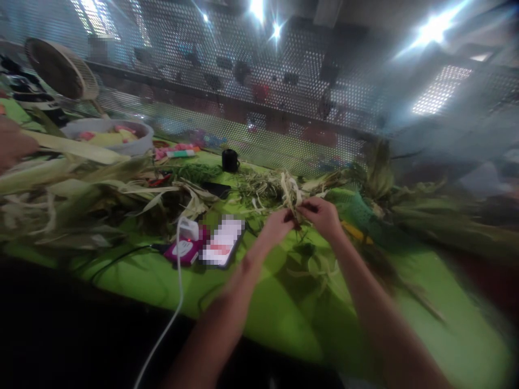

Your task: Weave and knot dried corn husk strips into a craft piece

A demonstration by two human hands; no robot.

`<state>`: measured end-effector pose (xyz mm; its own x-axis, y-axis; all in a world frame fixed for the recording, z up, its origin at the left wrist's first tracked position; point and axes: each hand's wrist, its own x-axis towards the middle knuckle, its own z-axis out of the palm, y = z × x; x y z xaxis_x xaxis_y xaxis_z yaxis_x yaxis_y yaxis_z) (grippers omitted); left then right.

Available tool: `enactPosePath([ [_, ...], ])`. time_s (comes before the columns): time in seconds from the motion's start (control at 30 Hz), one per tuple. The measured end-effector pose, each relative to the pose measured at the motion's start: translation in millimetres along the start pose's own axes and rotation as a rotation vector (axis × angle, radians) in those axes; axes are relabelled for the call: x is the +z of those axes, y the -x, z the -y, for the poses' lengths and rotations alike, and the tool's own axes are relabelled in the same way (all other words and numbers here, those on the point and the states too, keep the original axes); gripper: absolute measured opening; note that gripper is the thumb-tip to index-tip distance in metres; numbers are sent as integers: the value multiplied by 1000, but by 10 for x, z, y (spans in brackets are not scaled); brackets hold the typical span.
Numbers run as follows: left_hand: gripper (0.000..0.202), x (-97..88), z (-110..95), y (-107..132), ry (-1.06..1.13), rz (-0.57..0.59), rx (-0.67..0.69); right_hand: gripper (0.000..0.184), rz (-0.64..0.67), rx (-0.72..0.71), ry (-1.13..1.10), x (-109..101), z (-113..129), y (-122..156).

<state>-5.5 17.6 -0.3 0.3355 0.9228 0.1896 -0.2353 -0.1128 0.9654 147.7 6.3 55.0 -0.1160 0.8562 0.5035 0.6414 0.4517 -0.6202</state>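
Both my hands meet over the green table [284, 302], at a small bundle of pale dried husk strips [290, 189]. My left hand [279, 224] pinches the bundle's lower left side, its fingertips partly hidden. From the other side my right hand [322, 213] has closed fingers on the same husk strips. A loose heap of dry, stringy fibres [259, 186] lies just behind them. Below the hands, pale leafy pieces [324, 270] rest on the table.
Left of my arms lie a phone [223, 243] and a purple power strip [186, 251] with a white charger and cable. Husks [81, 189] pile up at left, near another person's hand [16, 143]. A black mug [230, 160], white basin [138, 132] and fan [60, 67] stand behind.
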Motion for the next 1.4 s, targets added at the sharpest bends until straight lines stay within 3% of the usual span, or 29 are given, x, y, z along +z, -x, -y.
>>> enactPosePath([
  [0.1, 16, -9, 1, -6, 11, 82, -19, 21, -7, -4, -1, 5, -2, -1],
  [0.37, 11, 38, -114, 30, 117, 37, -99, 19, -5, 3, -11, 18, -39, -1],
  [0.73, 12, 4, -50, 18, 72, 34, -61, 15, -5, 21, -57, 23, -4, 20],
  [0.87, 15, -8, -54, 16, 68, 14, -50, 30, -86, 57, -173, -45, 13, 131],
  [0.93, 15, -17, -46, 12, 58, -3, -49, 24, -126, 28, -181, -93, 17, 199],
  [1.03, 14, -21, -40, 14, 50, -12, -39, 12, -87, -29, -135, -125, -5, 269],
  [1.17, 14, 0, -77, 35, 85, -9, -45, 16, -17, -17, -81, -66, -82, 288],
  [1.4, 16, 12, -142, 58, 130, -25, -56, 11, -19, -5, -49, -10, -108, 327],
])
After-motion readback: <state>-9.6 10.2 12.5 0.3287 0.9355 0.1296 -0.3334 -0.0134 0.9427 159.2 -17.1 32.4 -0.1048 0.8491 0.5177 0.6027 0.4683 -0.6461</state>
